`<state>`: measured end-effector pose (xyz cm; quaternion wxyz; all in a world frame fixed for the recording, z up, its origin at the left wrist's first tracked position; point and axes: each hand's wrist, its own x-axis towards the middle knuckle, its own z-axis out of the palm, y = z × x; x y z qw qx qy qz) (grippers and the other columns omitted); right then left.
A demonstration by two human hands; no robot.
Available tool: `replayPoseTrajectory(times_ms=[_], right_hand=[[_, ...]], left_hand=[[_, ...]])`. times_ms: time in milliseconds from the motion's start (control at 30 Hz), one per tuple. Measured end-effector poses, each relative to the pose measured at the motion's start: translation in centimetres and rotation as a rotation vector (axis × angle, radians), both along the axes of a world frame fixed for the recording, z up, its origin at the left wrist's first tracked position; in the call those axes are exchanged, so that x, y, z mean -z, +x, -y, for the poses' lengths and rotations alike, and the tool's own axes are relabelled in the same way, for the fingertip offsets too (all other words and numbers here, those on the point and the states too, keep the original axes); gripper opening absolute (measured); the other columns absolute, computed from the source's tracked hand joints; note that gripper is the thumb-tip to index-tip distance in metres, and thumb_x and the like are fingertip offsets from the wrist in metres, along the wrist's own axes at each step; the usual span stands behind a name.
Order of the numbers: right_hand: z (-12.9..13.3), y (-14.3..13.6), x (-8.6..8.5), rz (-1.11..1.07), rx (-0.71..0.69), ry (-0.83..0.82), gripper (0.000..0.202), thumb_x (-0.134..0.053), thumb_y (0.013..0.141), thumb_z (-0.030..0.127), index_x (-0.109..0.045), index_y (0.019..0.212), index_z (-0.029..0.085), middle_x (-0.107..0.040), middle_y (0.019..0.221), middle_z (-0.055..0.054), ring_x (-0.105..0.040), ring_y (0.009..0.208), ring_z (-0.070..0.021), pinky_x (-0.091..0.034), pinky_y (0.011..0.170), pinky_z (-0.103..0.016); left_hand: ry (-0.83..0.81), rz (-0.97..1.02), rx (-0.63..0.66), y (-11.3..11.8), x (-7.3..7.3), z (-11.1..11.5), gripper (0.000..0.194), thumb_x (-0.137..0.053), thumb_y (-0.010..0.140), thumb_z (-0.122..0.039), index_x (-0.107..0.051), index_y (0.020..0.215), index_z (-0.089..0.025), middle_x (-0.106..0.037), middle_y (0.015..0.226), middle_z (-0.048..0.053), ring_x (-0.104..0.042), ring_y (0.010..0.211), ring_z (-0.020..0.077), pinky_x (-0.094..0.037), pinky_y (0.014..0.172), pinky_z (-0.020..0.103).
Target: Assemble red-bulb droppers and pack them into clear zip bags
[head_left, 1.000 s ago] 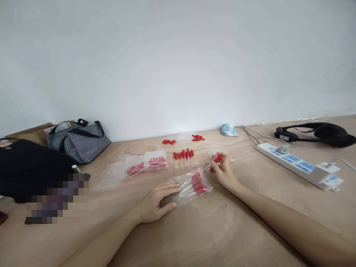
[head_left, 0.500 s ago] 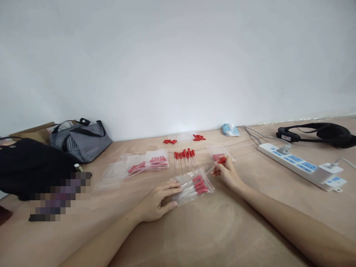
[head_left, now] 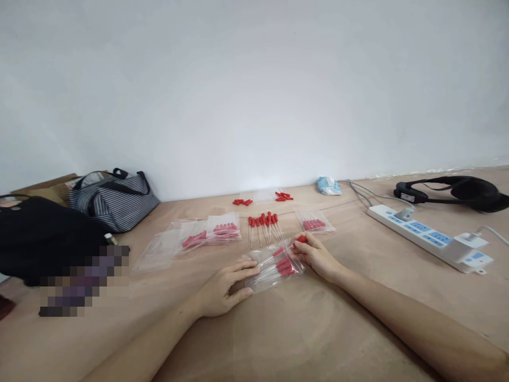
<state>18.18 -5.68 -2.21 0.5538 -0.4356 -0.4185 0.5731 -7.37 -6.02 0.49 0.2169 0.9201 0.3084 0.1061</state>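
A clear zip bag (head_left: 262,273) lies flat on the table with several red-capped droppers (head_left: 284,264) inside. My left hand (head_left: 228,286) rests on its left side, fingers apart and pressing the plastic. At the bag's right, open-looking edge, my right hand (head_left: 316,257) pinches a dropper by its red bulb (head_left: 301,239); the thin stem is hard to make out against the plastic. Just beyond the bag, several loose droppers (head_left: 263,220) lie in a fan, bulbs away from me.
Filled bags (head_left: 225,228) overlap at the left, another filled bag (head_left: 314,222) lies at the right. Farther back are red bulbs (head_left: 242,202), a blue tissue pack (head_left: 328,185), a power strip (head_left: 421,231), black headgear (head_left: 445,191) and a striped bag (head_left: 115,201).
My right hand has moved left and slightly down with the dropper, closer to the bag, uncovering the filled bag at the right. My left hand has stayed in place.
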Motion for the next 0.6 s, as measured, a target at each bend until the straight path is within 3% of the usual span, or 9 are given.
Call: replayPoseTrajectory(times_ms=[100,300,467,600], right_hand=[[-0.1,0.1,0.2,0.077,-0.157,0.008,0.028,-0.063,0.063,0.038,-0.049,0.080,0.019,-0.052,0.067,0.003,-0.052,0.060,-0.0105,-0.042,0.062,-0.026],[-0.5,1.2,0.3,0.048,-0.298,0.071,0.045,-0.071,0.056,0.026,-0.042,0.091,0.024,-0.054,0.083,0.004,-0.052,0.067,-0.0087,-0.042,0.062,-0.024],[-1.1,1.7,0.5,0.130,-0.255,0.114,0.045,-0.068,0.061,0.038,-0.037,0.089,0.023,-0.053,0.072,0.006,-0.052,0.059,-0.0081,-0.042,0.057,-0.024],[-1.1,1.0,0.8,0.197,-0.130,0.130,0.046,-0.068,0.058,0.047,-0.036,0.080,0.021,-0.051,0.061,0.007,-0.051,0.049,-0.0084,-0.039,0.046,-0.022]], left_hand=[[0.001,-0.018,-0.010,0.1,-0.1,0.0,0.042,-0.046,0.084,-0.029,-0.043,0.125,-0.025,-0.041,0.133,0.005,-0.036,0.122,0.0233,-0.029,0.101,0.041],[0.011,0.008,-0.002,0.0,0.0,0.0,0.041,-0.047,0.084,-0.030,-0.044,0.124,-0.025,-0.043,0.132,0.004,-0.037,0.121,0.0225,-0.031,0.101,0.040],[-0.004,0.026,0.007,0.1,0.0,0.0,0.041,-0.048,0.083,-0.029,-0.044,0.124,-0.026,-0.042,0.132,0.004,-0.038,0.121,0.0230,-0.030,0.101,0.041],[-0.006,0.026,0.005,0.1,-0.2,0.1,0.041,-0.048,0.083,-0.029,-0.045,0.124,-0.026,-0.043,0.132,0.004,-0.038,0.120,0.0236,-0.030,0.101,0.042]])
